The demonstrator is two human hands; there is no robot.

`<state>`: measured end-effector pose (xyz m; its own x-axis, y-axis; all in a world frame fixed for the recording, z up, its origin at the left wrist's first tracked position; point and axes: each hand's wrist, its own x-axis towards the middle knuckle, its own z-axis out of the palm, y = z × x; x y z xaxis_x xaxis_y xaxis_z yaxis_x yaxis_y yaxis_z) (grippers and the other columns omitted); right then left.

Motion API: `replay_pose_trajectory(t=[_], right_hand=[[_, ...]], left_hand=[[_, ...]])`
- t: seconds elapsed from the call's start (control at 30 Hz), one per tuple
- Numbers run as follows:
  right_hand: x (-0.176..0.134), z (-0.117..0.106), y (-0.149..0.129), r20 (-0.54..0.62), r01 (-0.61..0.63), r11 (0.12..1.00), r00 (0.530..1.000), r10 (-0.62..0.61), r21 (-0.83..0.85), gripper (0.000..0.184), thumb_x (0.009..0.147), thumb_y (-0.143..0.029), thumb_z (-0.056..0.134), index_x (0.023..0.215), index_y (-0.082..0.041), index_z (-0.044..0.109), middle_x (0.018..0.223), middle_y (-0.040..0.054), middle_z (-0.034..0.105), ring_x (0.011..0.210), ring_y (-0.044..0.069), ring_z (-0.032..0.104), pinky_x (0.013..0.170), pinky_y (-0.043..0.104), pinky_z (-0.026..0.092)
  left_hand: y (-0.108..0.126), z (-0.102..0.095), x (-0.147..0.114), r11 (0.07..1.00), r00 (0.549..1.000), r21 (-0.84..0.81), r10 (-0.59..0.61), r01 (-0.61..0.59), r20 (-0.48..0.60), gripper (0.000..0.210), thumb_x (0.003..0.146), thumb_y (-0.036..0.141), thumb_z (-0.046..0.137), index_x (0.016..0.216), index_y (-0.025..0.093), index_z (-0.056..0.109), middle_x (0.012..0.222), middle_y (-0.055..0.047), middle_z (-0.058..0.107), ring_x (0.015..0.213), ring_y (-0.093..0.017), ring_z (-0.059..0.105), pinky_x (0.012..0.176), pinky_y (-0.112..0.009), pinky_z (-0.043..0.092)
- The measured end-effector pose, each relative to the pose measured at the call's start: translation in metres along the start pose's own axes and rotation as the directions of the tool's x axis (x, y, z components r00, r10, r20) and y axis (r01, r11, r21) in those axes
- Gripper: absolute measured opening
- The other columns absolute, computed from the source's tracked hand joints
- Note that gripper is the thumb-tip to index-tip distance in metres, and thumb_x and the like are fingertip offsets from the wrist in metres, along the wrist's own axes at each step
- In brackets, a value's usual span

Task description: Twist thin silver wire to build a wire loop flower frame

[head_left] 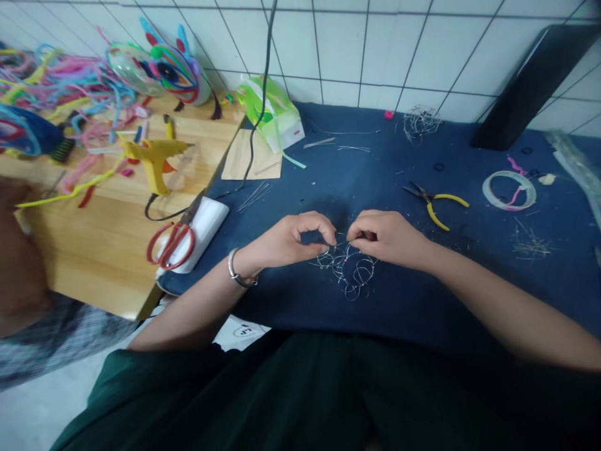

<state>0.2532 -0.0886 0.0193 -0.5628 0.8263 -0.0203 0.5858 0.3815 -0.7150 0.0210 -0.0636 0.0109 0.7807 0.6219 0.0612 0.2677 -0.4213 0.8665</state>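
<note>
Your wire (339, 270) lies between your hands (392, 237) and nearer you; pliers (429, 199) right of them, scissors (174, 240) left, tissue pack (280, 116) beyond, leftward.

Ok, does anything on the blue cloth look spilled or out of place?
Mainly the thin snippets, strewn loosely at the right of the blue cloth, past the yellow-handled pliers, which lie splayed open. They look odd because they're uncontained, with strays around the heap. Nothing looks clearly damaged.
</note>
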Motion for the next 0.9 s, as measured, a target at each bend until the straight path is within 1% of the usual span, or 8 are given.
replay_pose_trajectory(t=[0.1, 0.2, 0.27, 0.37, 0.5, 0.63, 0.8, 0.9], right_hand=[[-0.001, 0.0, 0.0, 0.01, -0.004, 1.0, 1.0, 0.004, 0.001, 0.013, 0.078, -0.012, 0.055, 0.077, -0.017, 0.066, 0.078, 0.0002, 0.06, 0.065, 0.008, 0.05, 0.063, 0.024, 0.038], [-0.001, 0.0, 0.001, 0.015, 0.004, 1.0, 1.0, -0.004, 0.006, 0.013, 0.079, -0.012, 0.054, 0.077, -0.018, 0.066, 0.078, 0.0002, 0.06, 0.066, 0.008, 0.05, 0.063, 0.025, 0.038], [-0.001, 0.0, 0.002, 0.017, 0.008, 1.0, 1.0, -0.009, 0.011, 0.013, 0.079, -0.013, 0.054, 0.077, -0.018, 0.066, 0.078, 0.0001, 0.06, 0.067, 0.009, 0.051, 0.063, 0.024, 0.038], [-0.001, 0.001, 0.003, 0.03, 0.009, 1.0, 1.0, -0.009, 0.017, 0.014, 0.079, -0.013, 0.053, 0.077, -0.018, 0.065, 0.079, 0.0003, 0.06, 0.068, 0.009, 0.051, 0.063, 0.024, 0.038], [0.0, 0.001, 0.004, 0.032, 0.033, 0.999, 0.999, -0.033, 0.001, 0.015, 0.081, -0.013, 0.052, 0.079, -0.018, 0.065, 0.081, 0.0007, 0.061, 0.071, 0.01, 0.053, 0.066, 0.025, 0.039], [0.002, -0.003, 0.004, 0.022, 0.059, 0.997, 0.998, -0.058, -0.046, 0.014, 0.082, -0.014, 0.051, 0.081, -0.018, 0.065, 0.082, 0.0012, 0.061, 0.073, 0.011, 0.054, 0.067, 0.025, 0.039], [0.006, -0.016, 0.007, -0.023, 0.065, 0.982, 0.997, -0.07, -0.177, 0.015, 0.085, -0.018, 0.049, 0.082, -0.018, 0.064, 0.084, 0.0029, 0.061, 0.077, 0.014, 0.054, 0.069, 0.027, 0.038], [0.01, -0.022, 0.013, -0.042, 0.061, 0.961, 0.996, -0.075, -0.271, 0.015, 0.085, -0.018, 0.048, 0.084, -0.019, 0.063, 0.087, 0.0041, 0.06, 0.081, 0.015, 0.055, 0.071, 0.028, 0.038]], left_hand=[[0.007, -0.007, 0.001, 0.986, 0.999, 0.163, 0.012, -0.018, 0.039, 0.013, 0.08, 0.015, 0.06, 0.092, 0.019, 0.064, 0.096, -0.004, 0.066, 0.097, -0.015, 0.059, 0.094, -0.033, 0.043], [0.013, -0.012, 0.002, 0.942, 0.996, 0.331, 0.018, -0.046, 0.088, 0.015, 0.081, 0.012, 0.059, 0.092, 0.021, 0.064, 0.092, 0.0, 0.068, 0.096, -0.014, 0.058, 0.099, -0.036, 0.036], [0.016, -0.014, 0.003, 0.907, 0.992, 0.415, 0.017, -0.068, 0.126, 0.017, 0.081, 0.011, 0.058, 0.093, 0.022, 0.063, 0.092, 0.001, 0.068, 0.094, -0.014, 0.058, 0.098, -0.036, 0.034], [0.018, -0.014, 0.004, 0.862, 0.983, 0.497, 0.007, -0.1, 0.184, 0.019, 0.082, 0.012, 0.057, 0.096, 0.023, 0.062, 0.091, 0.002, 0.068, 0.089, -0.014, 0.057, 0.092, -0.035, 0.037], [0.019, -0.012, 0.005, 0.834, 0.978, 0.535, 0.023, -0.134, 0.209, 0.02, 0.083, 0.012, 0.055, 0.099, 0.021, 0.061, 0.089, 0.0, 0.068, 0.086, -0.015, 0.057, 0.083, -0.031, 0.042], [0.017, -0.012, 0.01, 0.844, 0.984, 0.513, 0.083, -0.155, 0.16, 0.019, 0.083, 0.011, 0.053, 0.097, 0.019, 0.062, 0.086, -0.002, 0.068, 0.083, -0.015, 0.057, 0.075, -0.027, 0.045], [0.01, -0.012, 0.024, 0.845, 0.984, 0.505, 0.163, -0.174, 0.067, 0.019, 0.082, 0.009, 0.051, 0.094, 0.019, 0.061, 0.085, -0.002, 0.067, 0.084, -0.014, 0.058, 0.075, -0.027, 0.047], [0.007, -0.012, 0.036, 0.83, 0.983, 0.528, 0.171, -0.182, 0.069, 0.019, 0.081, 0.008, 0.051, 0.094, 0.019, 0.061, 0.084, -0.001, 0.067, 0.084, -0.014, 0.058, 0.075, -0.027, 0.047]])
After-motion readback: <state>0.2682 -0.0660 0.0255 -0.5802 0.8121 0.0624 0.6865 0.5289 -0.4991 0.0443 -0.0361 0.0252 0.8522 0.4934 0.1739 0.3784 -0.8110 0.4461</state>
